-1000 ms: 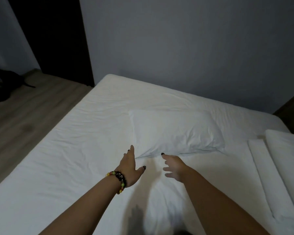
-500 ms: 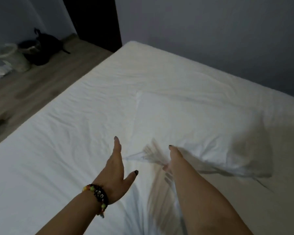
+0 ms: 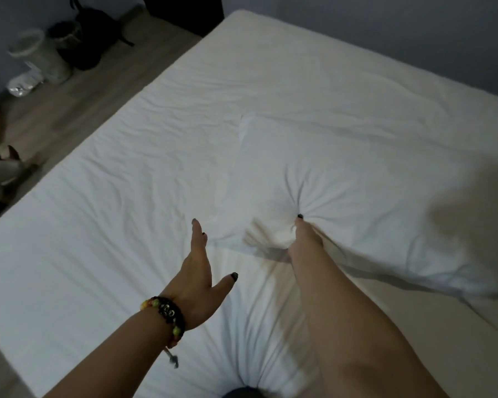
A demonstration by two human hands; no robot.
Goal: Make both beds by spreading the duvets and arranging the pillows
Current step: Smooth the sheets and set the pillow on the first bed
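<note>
A white pillow [image 3: 357, 191] lies on the bed [image 3: 127, 211], which is covered by a wrinkled white sheet. My right hand [image 3: 305, 239] grips the pillow's near edge, and the fabric bunches into creases around the fingers. My left hand [image 3: 199, 271], with a beaded bracelet on the wrist, hovers with straight fingers just left of the pillow's near corner and holds nothing. The pillow's right end looks raised and blurred.
Wooden floor [image 3: 69, 104] runs along the bed's left side. Dark bags [image 3: 89, 38] and pale boots [image 3: 41, 61] stand by the far left wall. A grey wall [image 3: 385, 30] borders the bed at the back. More items lie at the left edge [image 3: 0, 173].
My right hand has moved forward from open above the sheet to gripping the pillow's near edge. My view has moved closer and turned left. The left hand has stayed open beside the pillow.
</note>
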